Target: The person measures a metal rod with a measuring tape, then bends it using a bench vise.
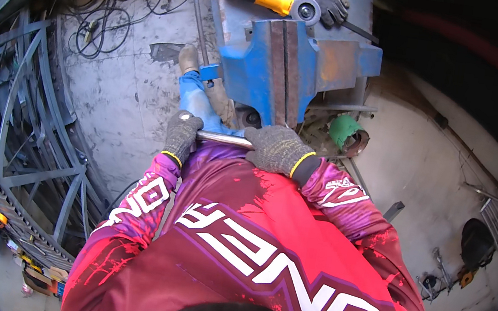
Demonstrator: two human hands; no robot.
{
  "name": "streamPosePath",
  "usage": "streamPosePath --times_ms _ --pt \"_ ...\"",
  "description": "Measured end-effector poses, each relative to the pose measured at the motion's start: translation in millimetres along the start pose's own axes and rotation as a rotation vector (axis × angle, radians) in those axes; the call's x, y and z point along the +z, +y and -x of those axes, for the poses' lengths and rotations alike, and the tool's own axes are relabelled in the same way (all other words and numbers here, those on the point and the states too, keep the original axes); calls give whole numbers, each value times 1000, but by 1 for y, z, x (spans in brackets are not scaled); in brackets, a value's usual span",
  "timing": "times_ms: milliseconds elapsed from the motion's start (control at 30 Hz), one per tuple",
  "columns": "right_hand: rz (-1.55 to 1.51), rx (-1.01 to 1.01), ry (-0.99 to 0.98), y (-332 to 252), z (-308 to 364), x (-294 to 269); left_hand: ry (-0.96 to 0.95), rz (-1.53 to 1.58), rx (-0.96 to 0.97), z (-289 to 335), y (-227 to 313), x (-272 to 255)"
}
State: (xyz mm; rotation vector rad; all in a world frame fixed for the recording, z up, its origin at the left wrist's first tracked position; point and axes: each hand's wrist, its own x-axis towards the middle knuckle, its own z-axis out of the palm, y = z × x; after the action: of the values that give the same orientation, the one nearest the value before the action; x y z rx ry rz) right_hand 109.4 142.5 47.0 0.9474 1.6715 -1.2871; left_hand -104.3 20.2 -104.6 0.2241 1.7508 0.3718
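Observation:
My left hand [182, 134] and my right hand [278, 149], both in dark grey knit gloves with yellow cuff edges, hold a short pale metal bar [224, 139] crosswise in front of my body. The left hand closes on one end and the right hand on the other; its exact profile is hard to make out. Just beyond the hands stands a big blue bench vise [240, 71] with brown, rusty jaws that look nearly together. Its handle rod [198, 21] sticks out on the left.
On the bench [362, 9] behind the vise lie a yellow-and-black angle grinder [274, 0] and a dark work glove [330, 6]. Coiled cables [111, 25] spread over the floor at far left. A metal frame [18, 98] stands at left; a green round object [343, 130] sits right.

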Motion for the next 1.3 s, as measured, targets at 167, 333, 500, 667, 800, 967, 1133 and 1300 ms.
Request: streamPosePath --times_ms 167,333,500,667,800,967,1133,1300 --pt "-13 54 -17 0 -4 2 -65 -437 478 -26 -28 0" --pt "-27 71 65 4 -11 16 65 -162 152 -25 -24 19" --pt "-10 40 159 5 -10 23 12 -285 510 -34 -36 20" --pt "5 81 166 5 -12 23 47 -169 709 -37 -36 26" --pt "17 38 207 4 -8 22 48 -550 777 -38 -42 19" --pt "-37 51 150 2 -6 15 23 -318 612 -44 -57 24" --pt "-30 80 236 -2 -10 25 -9 -400 871 -51 -46 35" --pt "26 137 231 2 -14 20 25 -347 797 -62 -56 42"
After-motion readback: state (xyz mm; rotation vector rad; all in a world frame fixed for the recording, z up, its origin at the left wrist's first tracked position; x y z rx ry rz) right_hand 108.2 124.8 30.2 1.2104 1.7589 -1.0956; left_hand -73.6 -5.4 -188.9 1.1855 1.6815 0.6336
